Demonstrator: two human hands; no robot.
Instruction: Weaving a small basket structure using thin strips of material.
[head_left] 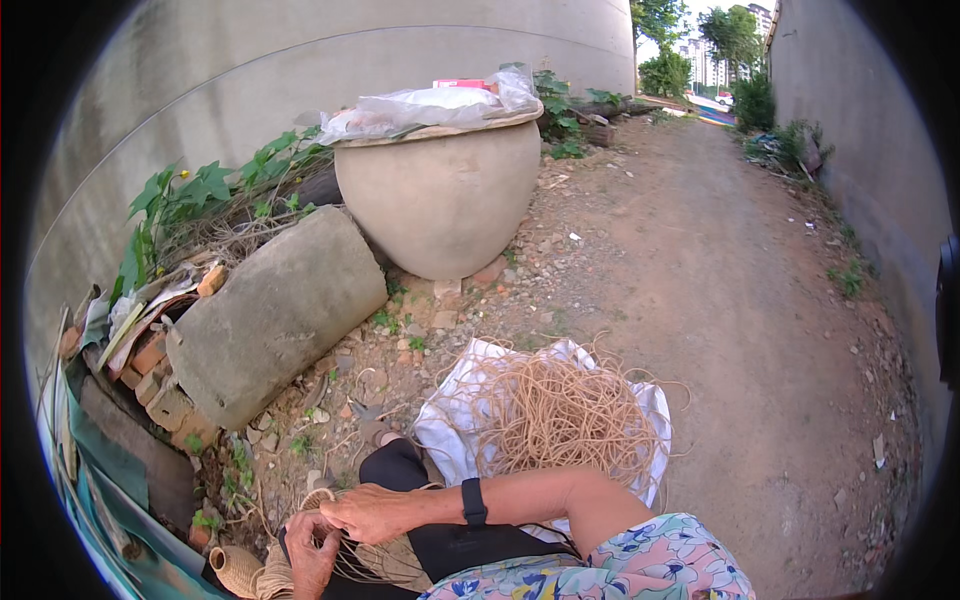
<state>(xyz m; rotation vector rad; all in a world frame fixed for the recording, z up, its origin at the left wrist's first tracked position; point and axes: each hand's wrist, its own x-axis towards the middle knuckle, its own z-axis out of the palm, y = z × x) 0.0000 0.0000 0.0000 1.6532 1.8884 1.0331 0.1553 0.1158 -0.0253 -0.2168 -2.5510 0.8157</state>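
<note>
At the lower left, over my dark-trousered legs, my left hand [310,545] is closed on a small woven piece of tan cord [318,499]. My right hand [365,513], wearing a dark wristband, reaches across to it with fingers pinched at the same piece; its fingertips are partly hidden. Loose strands hang below my hands. A woven tan cylinder [234,572] lies beside them at the lower left. In front of me a large tangled heap of tan cord [550,410] rests on a white sack [445,420].
A large grey pot [430,200] with plastic-covered items on top stands against a curved wall [300,60]. A concrete slab [275,315] leans over bricks and boards at the left, near green sheeting [90,470]. A dirt path [720,260] runs along the right wall.
</note>
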